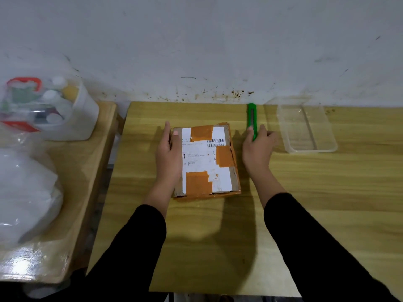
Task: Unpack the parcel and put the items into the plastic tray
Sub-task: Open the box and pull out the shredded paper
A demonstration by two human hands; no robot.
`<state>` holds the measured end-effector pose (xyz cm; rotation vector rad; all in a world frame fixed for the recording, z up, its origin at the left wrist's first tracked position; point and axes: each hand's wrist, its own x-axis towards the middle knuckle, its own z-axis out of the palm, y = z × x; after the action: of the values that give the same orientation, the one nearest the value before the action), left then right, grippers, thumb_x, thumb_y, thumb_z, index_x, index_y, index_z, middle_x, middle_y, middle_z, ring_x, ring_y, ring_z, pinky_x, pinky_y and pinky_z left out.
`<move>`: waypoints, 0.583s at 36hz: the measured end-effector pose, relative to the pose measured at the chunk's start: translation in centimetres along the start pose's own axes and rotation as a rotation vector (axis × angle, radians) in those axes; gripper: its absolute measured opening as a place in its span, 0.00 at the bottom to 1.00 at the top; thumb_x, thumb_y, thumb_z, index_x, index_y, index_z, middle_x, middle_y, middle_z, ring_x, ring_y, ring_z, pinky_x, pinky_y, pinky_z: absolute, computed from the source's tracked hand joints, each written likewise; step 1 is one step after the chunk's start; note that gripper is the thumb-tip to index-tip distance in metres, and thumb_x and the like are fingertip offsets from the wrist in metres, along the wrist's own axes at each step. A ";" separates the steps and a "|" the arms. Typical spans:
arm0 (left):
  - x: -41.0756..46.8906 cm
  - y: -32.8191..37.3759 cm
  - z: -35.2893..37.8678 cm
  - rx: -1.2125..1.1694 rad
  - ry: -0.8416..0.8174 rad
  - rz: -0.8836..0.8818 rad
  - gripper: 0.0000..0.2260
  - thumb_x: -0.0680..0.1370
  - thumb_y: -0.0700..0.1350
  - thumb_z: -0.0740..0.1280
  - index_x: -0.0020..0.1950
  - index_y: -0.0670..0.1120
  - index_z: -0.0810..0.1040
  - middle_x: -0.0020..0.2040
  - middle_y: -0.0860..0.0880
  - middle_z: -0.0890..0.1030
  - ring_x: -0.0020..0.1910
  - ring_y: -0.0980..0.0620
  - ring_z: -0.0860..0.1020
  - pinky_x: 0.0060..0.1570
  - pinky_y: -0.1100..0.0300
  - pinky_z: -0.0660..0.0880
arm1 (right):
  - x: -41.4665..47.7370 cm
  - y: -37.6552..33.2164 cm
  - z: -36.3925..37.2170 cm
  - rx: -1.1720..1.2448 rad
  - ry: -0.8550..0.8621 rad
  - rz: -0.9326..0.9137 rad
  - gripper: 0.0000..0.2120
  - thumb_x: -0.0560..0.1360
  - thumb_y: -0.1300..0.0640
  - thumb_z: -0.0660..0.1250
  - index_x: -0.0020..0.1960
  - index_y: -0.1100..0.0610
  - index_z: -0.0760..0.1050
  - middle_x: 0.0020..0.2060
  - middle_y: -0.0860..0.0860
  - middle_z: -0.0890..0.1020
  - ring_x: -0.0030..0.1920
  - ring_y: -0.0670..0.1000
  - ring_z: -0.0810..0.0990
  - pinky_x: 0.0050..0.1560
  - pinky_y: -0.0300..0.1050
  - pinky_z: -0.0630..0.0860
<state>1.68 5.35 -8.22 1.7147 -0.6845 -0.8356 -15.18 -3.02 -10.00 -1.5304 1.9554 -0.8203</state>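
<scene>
Here your right hand (257, 149) covers the cutter (251, 116) at its near end, grip unclear. It points to the far table (218, 236) edge. Your left hand (169, 153) lies flat on the parcel (207, 158).

Your stock:
- 1 cardboard parcel (207, 158), taped shut in orange, white label up, flat on the table (218, 236).
- 1 clear plastic tray (310, 150), upright, well right of it.
- 1 green knife (251, 115), between them.

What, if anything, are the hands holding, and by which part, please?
The right hand pinches the green utility knife by its near end; the left hand only steadies the parcel's left edge.
</scene>
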 end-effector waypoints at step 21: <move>-13.6 -4.2 -2.7 -0.152 0.026 -0.019 0.31 0.74 0.58 0.64 0.73 0.62 0.53 0.73 0.55 0.64 0.70 0.56 0.65 0.66 0.62 0.65 | -3.1 -0.4 -3.7 0.407 -0.436 -0.014 0.14 0.79 0.59 0.56 0.61 0.54 0.75 0.60 0.52 0.77 0.59 0.50 0.74 0.61 0.46 0.71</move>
<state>-4.00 18.64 -9.03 1.5945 -0.5728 -0.8554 -16.90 0.46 -7.11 -1.3405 1.3680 -0.7561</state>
